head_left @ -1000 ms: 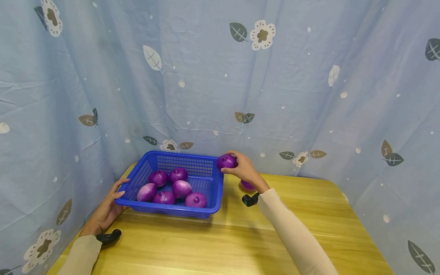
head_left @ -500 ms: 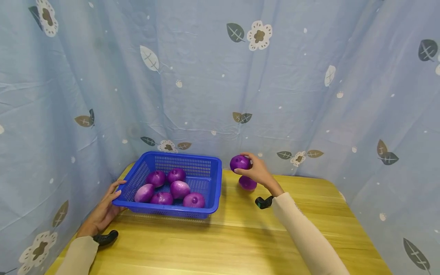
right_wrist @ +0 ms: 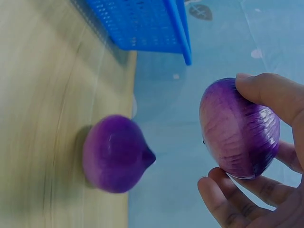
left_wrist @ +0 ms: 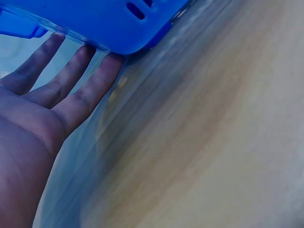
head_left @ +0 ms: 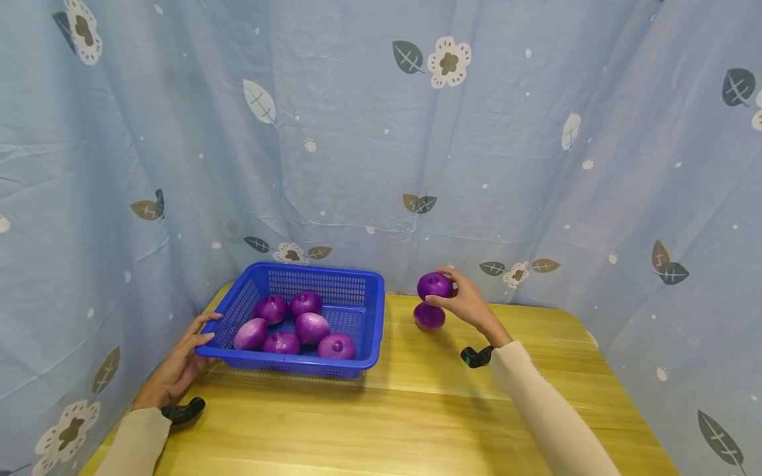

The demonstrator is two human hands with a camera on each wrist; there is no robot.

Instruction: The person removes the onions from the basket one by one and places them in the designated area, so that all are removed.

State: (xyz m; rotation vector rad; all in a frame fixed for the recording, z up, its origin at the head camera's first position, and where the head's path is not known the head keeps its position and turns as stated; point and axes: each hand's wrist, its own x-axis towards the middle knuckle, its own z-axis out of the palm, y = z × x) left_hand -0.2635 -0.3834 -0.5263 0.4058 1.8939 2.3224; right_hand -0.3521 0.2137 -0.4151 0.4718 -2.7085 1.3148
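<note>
**Right hand [head_left: 470,303] clamped on a purple onion [head_left: 434,285], above a second onion [head_left: 430,318]**

The purple onion is held between the thumb and fingers of the right hand, at the hand's left side as seen from the head. Clear of the bench [head_left: 428,416], it is lined up almost directly over the second onion, and in the right wrist view a gap is shown between the two. That vertical relation matters most. The held onion's broad axis is seen to run roughly level from the head; its exact tilt cannot be told. Of the two hands, only the right is near this pair.

The right hand is spread no wider than the onion requires: the thumb is pressed to one side and fingers are set opposite, with some fingertips seemingly left free of it.

The second onion is stood upright on the bench, its pointed tip turned up. To its left, and apart from it, the blue basket [head_left: 297,366] is placed, with six onions [head_left: 312,328] laid inside. The basket's left end is held by the left hand [head_left: 178,367]: the rim is gripped by digits from above, and three fingers are stretched against the underside.

Behind everything, a flowered curtain [head_left: 357,132] is hung.
</note>
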